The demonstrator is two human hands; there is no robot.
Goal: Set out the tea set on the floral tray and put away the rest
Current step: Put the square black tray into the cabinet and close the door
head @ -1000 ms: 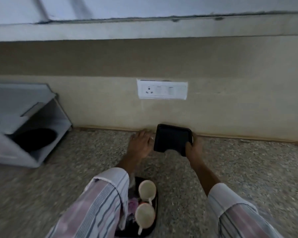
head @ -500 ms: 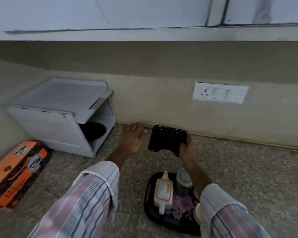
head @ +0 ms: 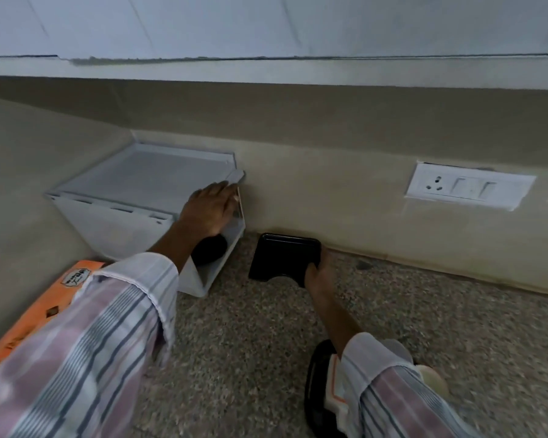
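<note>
Tea set on floral tray (head: 314, 403), bottom right, mostly hidden by sleeve. Right hand (head: 317, 274), centre, fingers clamped on small black tray (head: 282, 257). Left hand (head: 210, 207), upper centre, fingers spread on white cabinet (head: 133, 188). Advice: hold flap open, slide tray in flat. Half a second earlier, left hand lay beside tray.

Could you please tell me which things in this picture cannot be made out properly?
- Floral tray, head view: its contents are mostly hidden by the right sleeve and cut by the bottom edge.
- Dark object inside the white cabinet: partly hidden by the left hand, identity unclear.
- Orange box: print blurred, partly behind the left sleeve.
</note>
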